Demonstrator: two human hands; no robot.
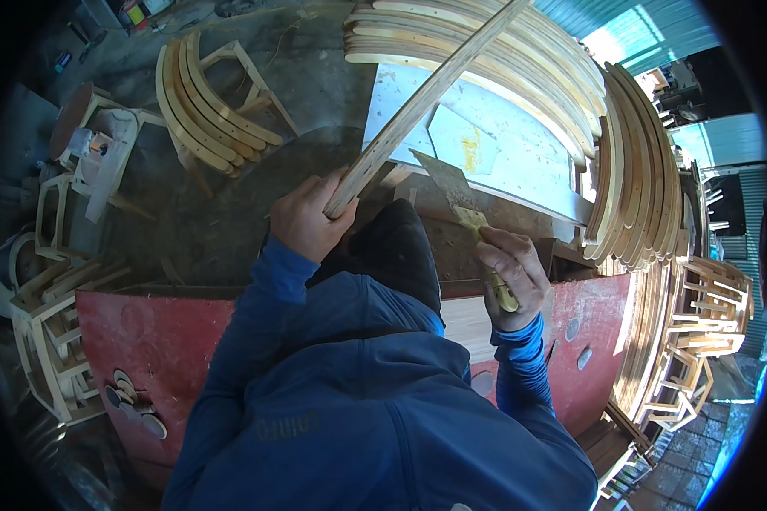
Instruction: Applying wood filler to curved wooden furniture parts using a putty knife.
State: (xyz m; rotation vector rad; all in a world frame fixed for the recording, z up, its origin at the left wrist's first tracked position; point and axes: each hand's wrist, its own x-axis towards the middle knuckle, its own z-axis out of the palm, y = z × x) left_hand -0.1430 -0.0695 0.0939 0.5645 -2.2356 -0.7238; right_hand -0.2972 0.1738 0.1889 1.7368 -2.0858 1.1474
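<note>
My left hand (309,215) is closed round the near end of a long wooden strip (426,102), which slants up and away to the right. In my right hand (516,274) is a putty knife (452,189), gripped by its yellowish handle with the blade pointing up and left. The blade stays apart from the strip. Beyond it, a pale board (520,162) bears a smaller sheet (452,140) with a smear of yellow paste (471,150).
Curved wooden slats lie stacked (486,51) behind the board, with another stack (643,170) to its right. More curved pieces (209,111) rest on a frame at the left. A red panel (162,341) is around me. Wooden frames (51,341) stand at the far left.
</note>
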